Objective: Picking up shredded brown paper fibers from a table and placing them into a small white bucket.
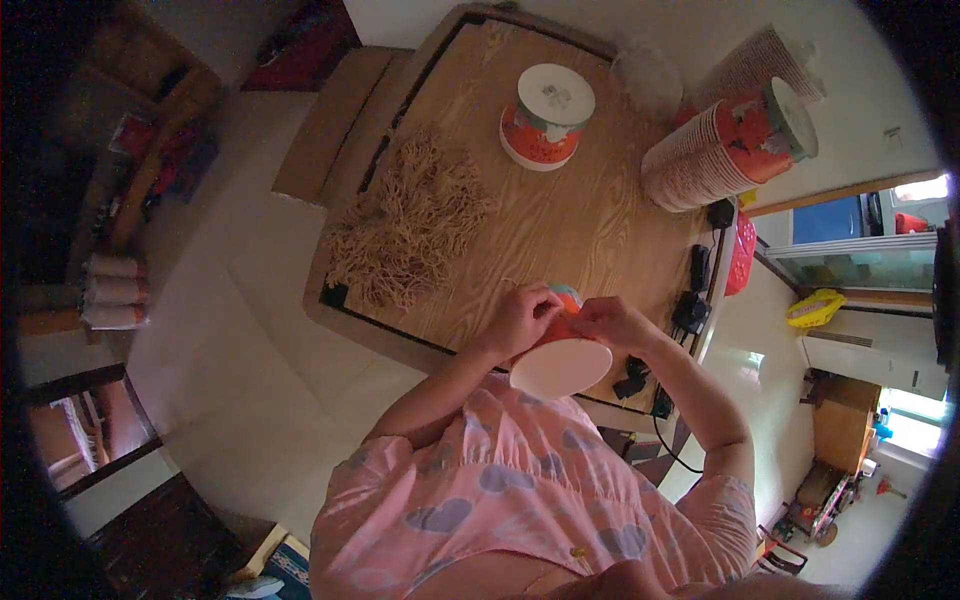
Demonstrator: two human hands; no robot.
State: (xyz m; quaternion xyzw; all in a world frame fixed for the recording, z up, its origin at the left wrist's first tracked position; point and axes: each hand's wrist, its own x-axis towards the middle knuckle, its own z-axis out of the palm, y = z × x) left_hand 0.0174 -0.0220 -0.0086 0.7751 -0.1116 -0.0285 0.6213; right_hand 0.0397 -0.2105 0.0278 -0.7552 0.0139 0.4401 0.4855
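Observation:
In front of my body, at the table's near edge, is an orange paper tub (566, 368), tilted with a round white end toward me. My left hand (522, 318) is at its left side, thumb and fingers pinched together. Across from it, my right hand (612, 325) is closed in a pinch against the tub's orange wall. Whatever is between the fingertips is too small to make out. A tangled heap of beige strings (410, 220) lies on the table to the left. Farther off stands another orange and green paper tub (543, 140), a white round face on top.
Nested orange tubs (700, 155) form a long stack at the table's right, with another stack (760, 70) behind. A clear plastic bag (645, 80) is at the far edge. Black adapters and cables (690, 310) line the right edge. A cardboard sheet (335, 130) is beyond the left edge.

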